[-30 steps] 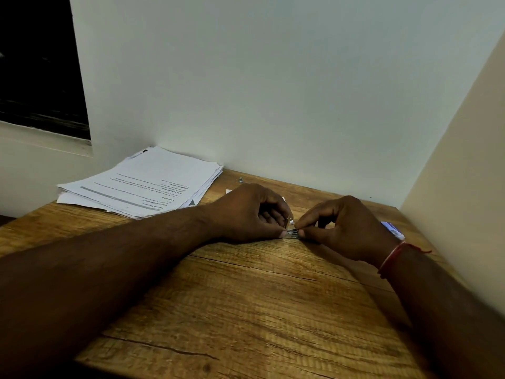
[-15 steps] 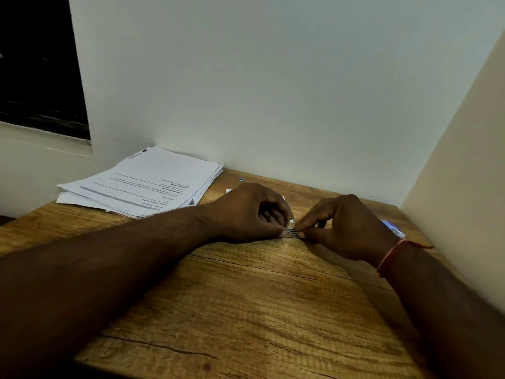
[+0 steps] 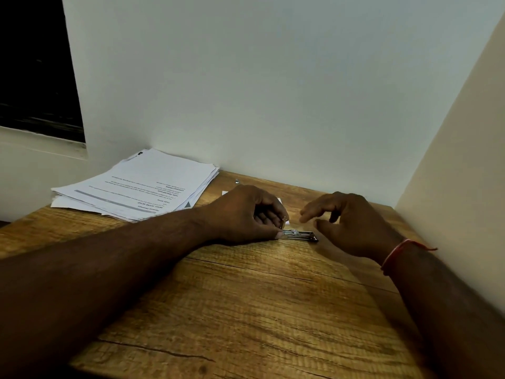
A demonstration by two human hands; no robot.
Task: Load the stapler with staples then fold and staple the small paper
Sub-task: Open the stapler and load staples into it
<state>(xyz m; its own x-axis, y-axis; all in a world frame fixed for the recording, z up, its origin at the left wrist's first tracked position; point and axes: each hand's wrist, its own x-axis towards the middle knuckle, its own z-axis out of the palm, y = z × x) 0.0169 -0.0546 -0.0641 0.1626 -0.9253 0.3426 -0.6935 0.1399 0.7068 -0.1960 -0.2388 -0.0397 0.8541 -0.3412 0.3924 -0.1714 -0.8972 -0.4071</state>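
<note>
From the head camera we see the stapler (image 3: 300, 235) lying flat on the wooden counter (image 3: 246, 310), far from us and between the two hands. It is a thin, dark metal strip with its silvery channel showing, and it runs left to right. Whether staples sit in the channel is too small for us to tell.

The left hand (image 3: 246, 214) rests on the counter with its fingers curled in. Its thumb tip presses the stapler's left end, and its forefinger hooks a small raised metal part just above.

The right hand (image 3: 352, 222) is blurred. It hovers just right of the stapler and holds nothing, with its fingers loose and parted.

White corners of the paper (image 3: 279, 199) peek out behind the left hand.

Half a second ago the right hand's fingertips were pinched at the stapler, touching the left thumb. Now they have lifted away and the channel is uncovered. The left hand has stayed put.
</note>
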